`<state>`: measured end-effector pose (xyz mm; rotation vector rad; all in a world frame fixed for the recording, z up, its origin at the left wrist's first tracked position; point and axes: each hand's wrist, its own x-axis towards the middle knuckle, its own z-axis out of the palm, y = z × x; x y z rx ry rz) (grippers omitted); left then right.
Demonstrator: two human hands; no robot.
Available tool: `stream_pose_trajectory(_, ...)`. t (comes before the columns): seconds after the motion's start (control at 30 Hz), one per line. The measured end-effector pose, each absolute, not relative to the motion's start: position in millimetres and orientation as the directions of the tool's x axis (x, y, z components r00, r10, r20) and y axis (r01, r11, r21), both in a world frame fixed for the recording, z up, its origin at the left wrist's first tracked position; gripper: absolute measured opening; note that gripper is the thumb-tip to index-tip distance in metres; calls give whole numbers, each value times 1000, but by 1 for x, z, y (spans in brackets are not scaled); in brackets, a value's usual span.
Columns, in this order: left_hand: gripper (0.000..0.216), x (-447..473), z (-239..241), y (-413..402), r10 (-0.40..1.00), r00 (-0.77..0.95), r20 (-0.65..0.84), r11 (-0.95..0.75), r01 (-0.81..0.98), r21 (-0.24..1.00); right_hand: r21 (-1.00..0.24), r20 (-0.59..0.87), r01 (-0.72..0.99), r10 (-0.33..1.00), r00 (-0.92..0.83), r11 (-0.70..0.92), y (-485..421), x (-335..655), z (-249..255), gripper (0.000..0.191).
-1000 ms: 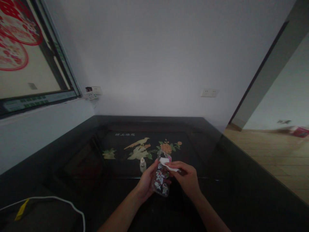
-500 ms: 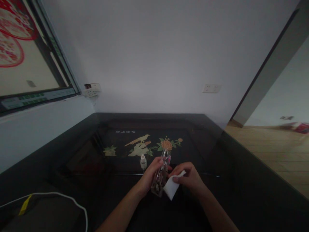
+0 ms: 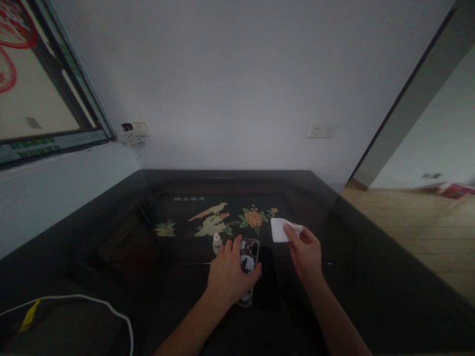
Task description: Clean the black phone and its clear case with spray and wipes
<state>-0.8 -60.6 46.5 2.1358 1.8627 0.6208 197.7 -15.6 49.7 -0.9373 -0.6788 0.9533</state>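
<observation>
The left hand (image 3: 229,273) is clasping a patterned phone case (image 3: 247,264) at the worktop (image 3: 352,277), the right hand (image 3: 306,252) pinching a white cloth (image 3: 279,231); a careless leftward nudge could be toppling the small bottle (image 3: 217,242) (standing just beside that left hand).

Lettering (image 3: 189,199) “上…花” on tabletop (image 3: 352,277)

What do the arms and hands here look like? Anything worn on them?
The left hand and right hand are gloveless, and both forearms are bare: no sleeve, watch or bracelet shows. The picture is too dim to make out small markings.
</observation>
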Motion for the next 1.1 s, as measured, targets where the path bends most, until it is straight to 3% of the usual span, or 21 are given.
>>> stream_pose_trajectory(0.17, 82, 1, 35, -58, 995, 22, 100, -51, 951, 303, -921, 92, -322, 925, 369, 220, -17, 198, 45, 35)
stream_pose_trajectory(0.63, 79, 2, 38, -60, 999, -4, 49, -5, 983, 183, -951, 130, -226, 936, 327, 211, -16, 200, 36, 38)
stream_pose_trajectory(1.1, 76, 9, 26, -65, 992, 8, 127, -21, 994, 108, -964, 136, -180, 943, 305, 197, -20, 198, 42, 34)
